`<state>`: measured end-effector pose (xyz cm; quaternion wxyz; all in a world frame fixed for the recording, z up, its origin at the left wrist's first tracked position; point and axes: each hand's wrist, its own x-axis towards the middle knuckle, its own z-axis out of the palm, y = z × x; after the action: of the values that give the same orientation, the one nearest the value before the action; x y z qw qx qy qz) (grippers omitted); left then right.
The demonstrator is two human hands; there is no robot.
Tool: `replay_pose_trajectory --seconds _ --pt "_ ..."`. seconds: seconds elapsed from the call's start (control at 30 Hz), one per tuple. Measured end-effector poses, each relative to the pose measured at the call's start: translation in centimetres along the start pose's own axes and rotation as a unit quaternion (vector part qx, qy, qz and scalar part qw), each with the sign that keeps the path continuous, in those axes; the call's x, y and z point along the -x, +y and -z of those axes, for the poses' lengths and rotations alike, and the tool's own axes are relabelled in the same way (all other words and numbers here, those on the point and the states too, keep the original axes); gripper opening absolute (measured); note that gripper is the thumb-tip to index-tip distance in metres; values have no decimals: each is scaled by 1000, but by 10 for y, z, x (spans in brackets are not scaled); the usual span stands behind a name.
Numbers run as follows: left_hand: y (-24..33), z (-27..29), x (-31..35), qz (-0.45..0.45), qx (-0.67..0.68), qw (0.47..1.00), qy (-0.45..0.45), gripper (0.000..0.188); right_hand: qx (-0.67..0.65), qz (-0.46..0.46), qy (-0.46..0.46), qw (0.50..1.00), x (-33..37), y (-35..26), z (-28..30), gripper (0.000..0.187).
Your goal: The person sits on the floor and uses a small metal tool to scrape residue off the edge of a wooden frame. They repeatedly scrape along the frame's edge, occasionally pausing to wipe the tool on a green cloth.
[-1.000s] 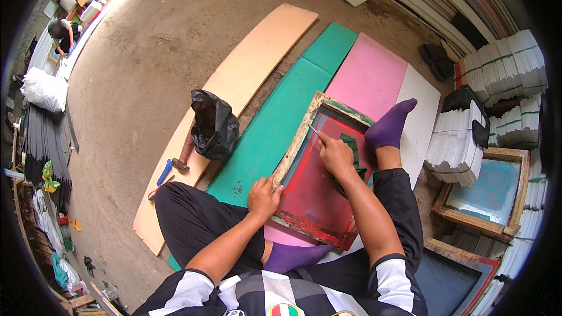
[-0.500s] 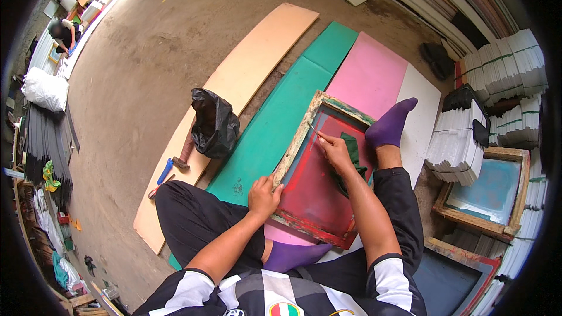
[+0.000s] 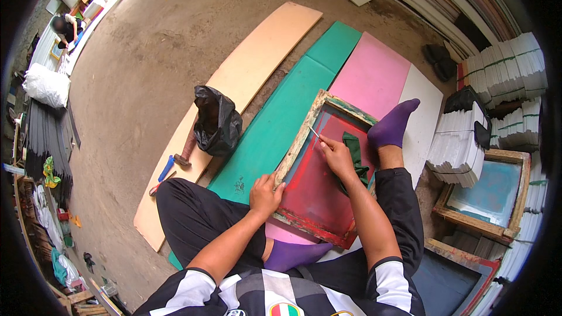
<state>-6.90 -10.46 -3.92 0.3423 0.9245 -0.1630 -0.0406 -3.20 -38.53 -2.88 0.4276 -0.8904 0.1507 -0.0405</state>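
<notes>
A wooden screen-printing frame [image 3: 300,141] with red-stained mesh lies tilted between my legs, its wood spattered with paint. My left hand [image 3: 265,194] grips the frame's left side bar near the lower corner, with the thumb toward the mesh. In my right hand [image 3: 336,157] is a thin metal tool [image 3: 314,132], its exact kind too small to tell. The tool's tip points at the inner edge of the left bar, over the mesh. Just right of that hand, a dark green cloth [image 3: 354,151] rests on the mesh, partly hidden by my forearm.
Peach [image 3: 257,52], green [image 3: 293,96] and pink [image 3: 374,70] sheets lie under and beside the frame. A black plastic bag [image 3: 218,123], hammer [image 3: 184,158] and blue-handled tool [image 3: 167,167] lie to the left. Stacked white sheets [image 3: 456,149] and another frame [image 3: 509,222] stand right. A co-worker [image 3: 67,29] sits far left.
The metal tool's tip has shifted slightly toward me along the frame's left bar, and more of its shaft shows. My left hand keeps its hold.
</notes>
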Motion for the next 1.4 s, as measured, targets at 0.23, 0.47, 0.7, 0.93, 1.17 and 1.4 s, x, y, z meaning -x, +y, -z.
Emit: replay_pose_trajectory --seconds 0.23,0.47,0.7,0.93,1.17,1.4 --pt "1 1 -1 2 2 1000 2 46 163 -44 -22 985 16 -52 13 32" --pt "-1 0 1 -1 -5 1000 5 46 299 -59 -63 950 10 -76 9 31" --pt "2 1 -1 20 10 1000 -19 48 -44 -81 -49 995 5 -36 3 36" --pt "3 5 -1 13 -3 1000 -16 47 -296 -281 -122 905 4 -34 5 39" --pt "-1 0 1 2 -5 1000 -3 47 -72 -56 6 996 23 -10 -17 37" --pt "2 3 0 15 14 1000 -10 47 105 -73 -4 992 41 -46 -4 33"
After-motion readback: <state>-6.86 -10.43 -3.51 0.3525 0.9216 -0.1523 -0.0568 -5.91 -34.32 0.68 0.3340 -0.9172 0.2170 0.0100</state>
